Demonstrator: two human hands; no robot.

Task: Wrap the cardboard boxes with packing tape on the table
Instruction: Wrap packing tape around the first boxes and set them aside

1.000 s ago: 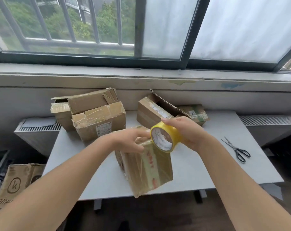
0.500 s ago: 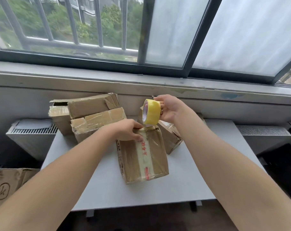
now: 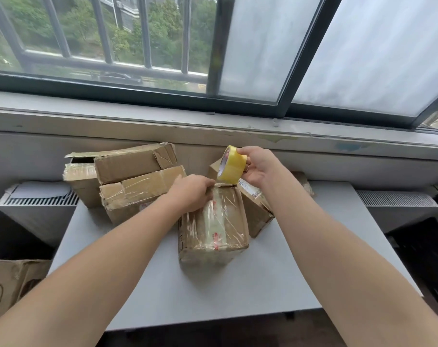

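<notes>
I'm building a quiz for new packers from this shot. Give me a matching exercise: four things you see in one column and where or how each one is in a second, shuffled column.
Column one:
1. tape roll
2. front box
3. stacked boxes
4. left hand

Column two:
a. piled at the far left of the table
b. held up in the right hand
c. resting on the front box's top
d. mid-table, covered in clear tape

Pairs: 1-b, 2-d, 3-a, 4-c
</notes>
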